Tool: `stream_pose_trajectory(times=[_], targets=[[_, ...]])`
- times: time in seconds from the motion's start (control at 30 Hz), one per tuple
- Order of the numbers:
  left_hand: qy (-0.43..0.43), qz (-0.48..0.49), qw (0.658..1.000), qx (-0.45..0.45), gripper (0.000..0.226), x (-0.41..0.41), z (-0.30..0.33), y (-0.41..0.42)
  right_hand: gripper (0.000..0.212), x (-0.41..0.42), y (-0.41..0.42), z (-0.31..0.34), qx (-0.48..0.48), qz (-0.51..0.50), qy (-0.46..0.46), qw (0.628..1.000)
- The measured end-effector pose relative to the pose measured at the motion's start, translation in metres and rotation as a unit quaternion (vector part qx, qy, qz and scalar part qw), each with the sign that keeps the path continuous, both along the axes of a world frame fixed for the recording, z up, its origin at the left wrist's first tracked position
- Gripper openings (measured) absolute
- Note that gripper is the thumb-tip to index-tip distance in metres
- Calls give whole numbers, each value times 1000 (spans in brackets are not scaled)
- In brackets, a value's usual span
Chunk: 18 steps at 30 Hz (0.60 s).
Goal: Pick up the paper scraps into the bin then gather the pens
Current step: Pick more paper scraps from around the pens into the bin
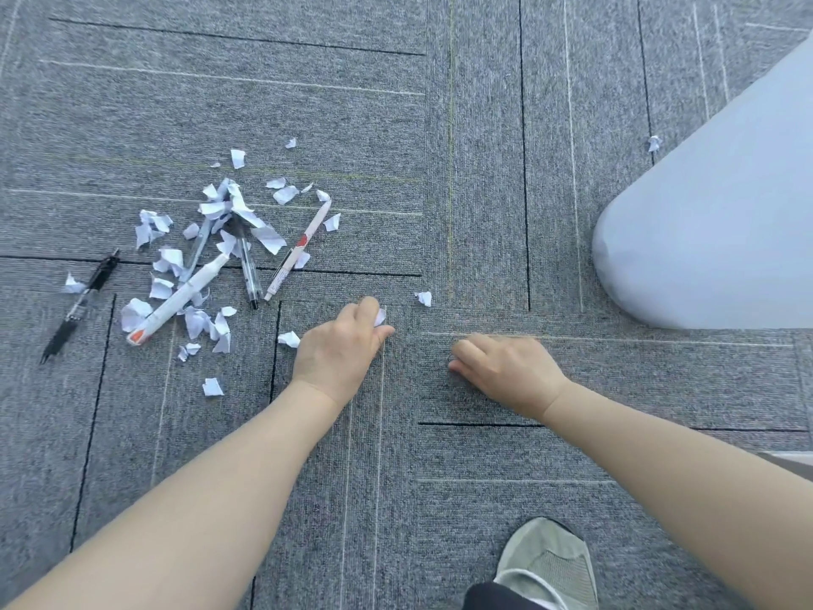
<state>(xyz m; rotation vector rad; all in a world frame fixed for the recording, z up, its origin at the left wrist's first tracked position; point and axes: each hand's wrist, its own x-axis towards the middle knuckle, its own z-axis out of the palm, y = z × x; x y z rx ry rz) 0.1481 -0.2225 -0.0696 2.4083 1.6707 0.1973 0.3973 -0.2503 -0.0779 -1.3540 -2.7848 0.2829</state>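
Most paper scraps lay heaped among the pens on the carpet; one scrap sat pinched in the curled left hand. The right hand rested loosely closed, apparently empty; pinching several scraps per trip to the pale bin seemed wisest.

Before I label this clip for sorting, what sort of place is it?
Probably an office floor: grey carpet tiles with thin line patterns, scattered pens and torn paper scraps, and a pale bin at right.
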Motion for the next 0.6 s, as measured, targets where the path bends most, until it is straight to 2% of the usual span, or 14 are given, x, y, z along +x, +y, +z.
stream_pose_trajectory(times=[0.1,0.2,0.27,0.37,0.5,0.6], targets=[[21,-27,999,6,26,1,-1,2,29,-1,2,3,-16,-22,-5,1000],[24,-24,999,-14,21,-2,2,3,34,-7,11,10,-64,-106,31,992],[11,-25,999,-33,23,-3,6,4,34,-14,25,17,-85,-139,64,985],[-44,21,997,-60,19,6,11,10,24,-33,49,28,-97,-128,78,984],[-67,68,990,-100,24,18,17,20,22,-51,70,30,-172,-119,35,977],[-33,54,991,-121,30,13,14,18,21,-57,73,26,-143,-80,-48,985]])
